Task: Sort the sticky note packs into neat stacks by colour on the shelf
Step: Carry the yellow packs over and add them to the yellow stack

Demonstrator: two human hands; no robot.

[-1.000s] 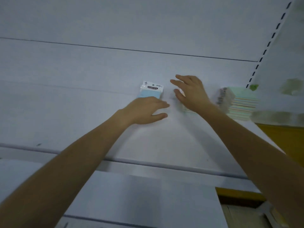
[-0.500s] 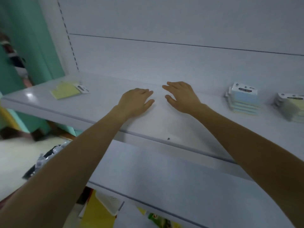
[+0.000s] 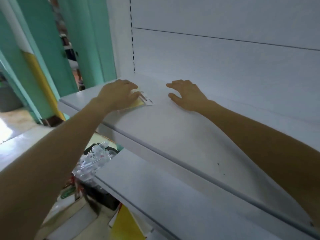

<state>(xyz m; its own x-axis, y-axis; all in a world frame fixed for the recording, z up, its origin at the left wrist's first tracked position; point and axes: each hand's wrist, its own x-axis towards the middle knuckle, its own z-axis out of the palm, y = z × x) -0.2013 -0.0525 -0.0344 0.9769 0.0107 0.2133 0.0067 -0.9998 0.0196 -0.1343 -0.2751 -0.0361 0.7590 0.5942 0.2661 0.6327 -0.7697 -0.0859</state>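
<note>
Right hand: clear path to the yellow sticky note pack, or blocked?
Probably reachable, but not freely. The right hand has bare shelf between it and the yellow sticky note pack; the left hand already covers most of that pack.

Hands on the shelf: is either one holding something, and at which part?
The left hand covers the yellow sticky note pack at its left part; a true grip cannot be told. The right hand holds nothing.

Bare white shelf (image 3: 181, 135) between the two sets of fingers, open for passing. Beyond the fingertips, only the back panel (image 3: 225, 66) blocking. Under the left hand (image 3: 119, 96) fingers, a yellow sticky note pack (image 3: 140, 103) lying flat near the shelf's left end. Right of the right hand (image 3: 187, 96), clear surface.
</note>
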